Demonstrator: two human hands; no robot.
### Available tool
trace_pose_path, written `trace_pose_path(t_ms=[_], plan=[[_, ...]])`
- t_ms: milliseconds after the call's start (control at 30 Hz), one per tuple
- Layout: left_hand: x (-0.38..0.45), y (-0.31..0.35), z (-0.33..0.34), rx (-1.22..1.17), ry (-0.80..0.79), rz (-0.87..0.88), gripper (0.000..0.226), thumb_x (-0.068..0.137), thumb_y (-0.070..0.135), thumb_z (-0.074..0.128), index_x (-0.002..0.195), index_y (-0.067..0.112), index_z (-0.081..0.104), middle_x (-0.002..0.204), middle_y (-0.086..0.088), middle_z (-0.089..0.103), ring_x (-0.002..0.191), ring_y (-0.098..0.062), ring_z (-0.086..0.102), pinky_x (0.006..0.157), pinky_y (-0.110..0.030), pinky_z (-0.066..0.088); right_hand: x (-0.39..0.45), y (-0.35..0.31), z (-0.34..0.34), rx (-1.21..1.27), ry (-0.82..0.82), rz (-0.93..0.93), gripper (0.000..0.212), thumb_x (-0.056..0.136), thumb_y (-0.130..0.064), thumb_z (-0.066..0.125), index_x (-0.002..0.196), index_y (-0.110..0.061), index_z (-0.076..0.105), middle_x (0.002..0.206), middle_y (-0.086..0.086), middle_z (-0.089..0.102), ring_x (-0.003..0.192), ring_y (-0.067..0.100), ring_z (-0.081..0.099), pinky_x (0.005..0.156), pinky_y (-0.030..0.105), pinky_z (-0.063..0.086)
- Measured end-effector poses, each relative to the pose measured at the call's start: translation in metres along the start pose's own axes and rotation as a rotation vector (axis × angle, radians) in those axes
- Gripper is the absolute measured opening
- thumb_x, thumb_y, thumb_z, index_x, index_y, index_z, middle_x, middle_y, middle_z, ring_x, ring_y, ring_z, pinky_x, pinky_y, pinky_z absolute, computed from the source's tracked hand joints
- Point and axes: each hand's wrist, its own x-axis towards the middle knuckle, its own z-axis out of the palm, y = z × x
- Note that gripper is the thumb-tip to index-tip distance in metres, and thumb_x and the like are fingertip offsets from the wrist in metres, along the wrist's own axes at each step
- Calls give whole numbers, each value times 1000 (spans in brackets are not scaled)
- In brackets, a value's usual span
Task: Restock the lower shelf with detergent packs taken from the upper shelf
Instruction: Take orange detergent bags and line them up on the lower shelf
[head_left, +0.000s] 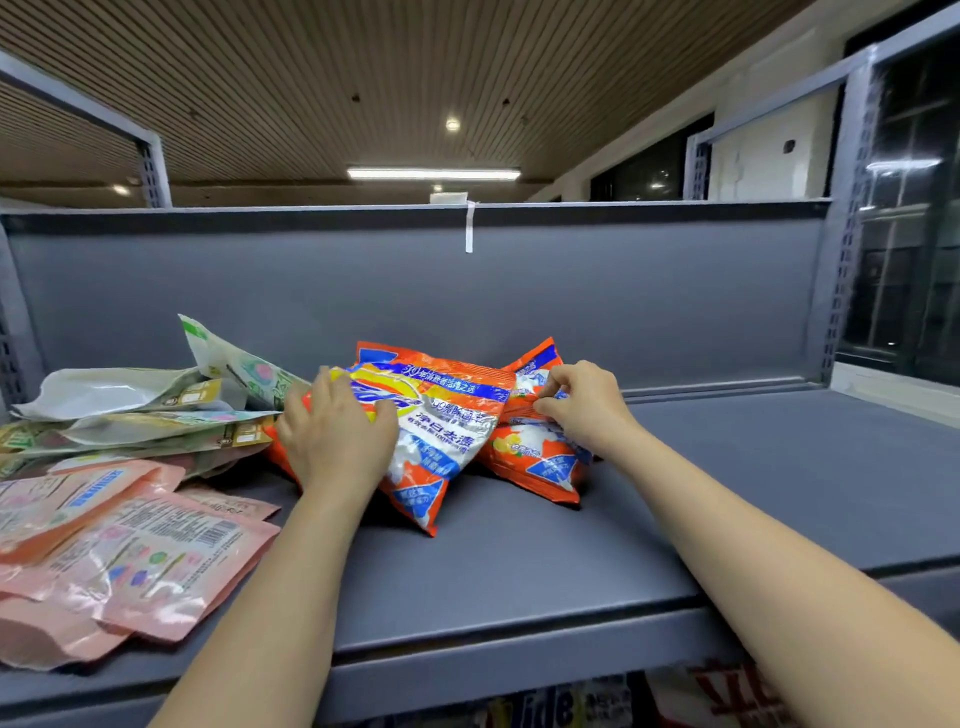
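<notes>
Head view: my left hand (332, 436) lies spread on the front detergent pack (436, 431) on the upper shelf (727, 467); my right hand (582, 402) pinches the rear pack (540, 457). Pickup step, I judge; next, lift both down.

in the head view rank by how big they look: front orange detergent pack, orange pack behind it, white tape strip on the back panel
1. Front orange plastic detergent pack, under the left hand.
2. Rear orange detergent pack, pinched by the right hand; partly hidden, so true size is unsure.
3. Thin white tape strip.
</notes>
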Motion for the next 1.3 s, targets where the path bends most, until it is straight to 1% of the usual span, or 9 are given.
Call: trace_pose_path(t_ms=[167,333,467,533,633,833,1067,1200,1300], plan=[[4,-8,-5,221,72,-148,68,80,61,51,120,7,58,121,-22,58,114,-36,48,93,-42,30,-7,5,-21,132,-66,203,23,71,-25,70,61,-15,52,67,-1,53,67,17,50,61,32,41],[4,-15,-7,62,-50,-281,63,83,63,42,108,10,64,111,-20,66,108,-36,58,95,-40,30,-1,22,-20,292,-71,562,62,78,-59,63,112,-8,58,111,5,60,100,27,61,84,33,50],[2,-17,-8,-202,-152,-381,52,85,49,48,107,6,66,113,-18,64,104,-37,57,84,-37,38,5,15,-13,501,-196,666,43,81,-46,69,107,-11,65,106,10,70,76,22,67,64,32,54],[0,-18,-8,-294,-217,-414,46,86,43,48,110,6,64,114,-17,63,103,-37,56,78,-34,38,8,11,-15,541,-217,683,42,82,-37,72,111,-8,63,108,13,69,81,25,66,64,34,54],[-3,-17,-10,-342,-201,-438,38,92,32,44,115,8,62,120,-18,60,108,-39,53,78,-33,34,7,5,-16,638,-183,643,33,84,-18,70,113,-4,62,103,16,70,72,24,66,66,35,55],[-11,-13,-20,-435,84,-529,37,96,21,36,126,12,55,130,-19,55,116,-43,48,93,-41,37,-5,-14,-23,692,75,150,21,79,4,58,79,-17,55,84,8,67,72,22,64,61,31,54],[-6,-16,-25,-544,185,-669,49,95,34,32,116,-1,60,124,-23,58,113,-42,52,90,-43,39,-34,-26,-27,620,361,200,16,63,-12,42,54,-20,32,55,-6,39,62,20,34,56,33,27],[-9,-19,-24,-623,205,-689,56,84,44,33,103,3,64,111,-18,63,100,-38,55,79,-40,38,-58,-43,-13,591,343,217,23,65,-39,46,56,-18,42,58,-4,48,62,19,41,59,35,33],[-15,-18,-30,-717,211,-688,44,78,46,35,84,9,60,93,-9,61,84,-31,53,72,-36,38,-71,-44,-2,498,398,206,28,78,-37,50,59,-20,40,65,1,54,68,26,47,61,34,34]])
